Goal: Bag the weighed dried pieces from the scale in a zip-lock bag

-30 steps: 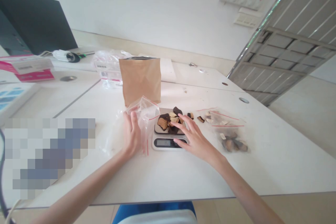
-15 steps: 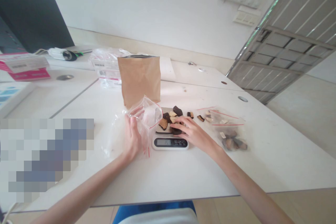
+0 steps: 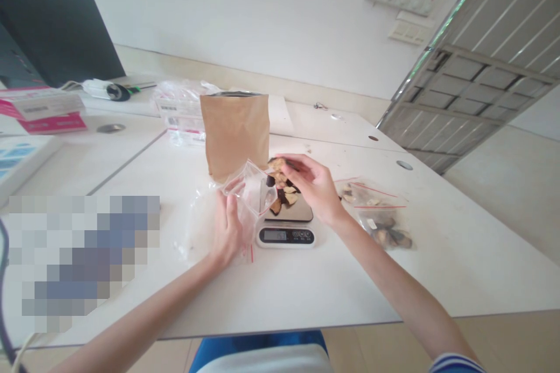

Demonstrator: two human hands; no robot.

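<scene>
My left hand (image 3: pixel 228 227) is closed around a clear zip-lock bag (image 3: pixel 257 189), whose mouth gapes toward the right. Between the fingers and thumb of my right hand (image 3: pixel 315 185) are several dark-edged dried slices (image 3: pixel 279 166), raised above the scale beside the bag's mouth. More tan and dark slices (image 3: pixel 290 194) lie on the plate of a small digital scale (image 3: pixel 286 237); its display is lit but too blurred to read. Behind the zip-lock bag, a brown paper pouch (image 3: pixel 236 134) stands upright.
Right of the scale lie a zip-lock bag of dark slices (image 3: pixel 388 232) and another with paler pieces (image 3: pixel 366 191). More clear plastic bags (image 3: pixel 196 227) sit by my left hand. Wrapped boxes (image 3: pixel 179 113), pink boxes (image 3: pixel 48 113) and a monitor (image 3: pixel 61 29) are farther back.
My right hand has lifted several slices off the scale and up toward the zip-lock bag's mouth. Fewer slices lie on the plate. My left hand keeps its hold on the bag.
</scene>
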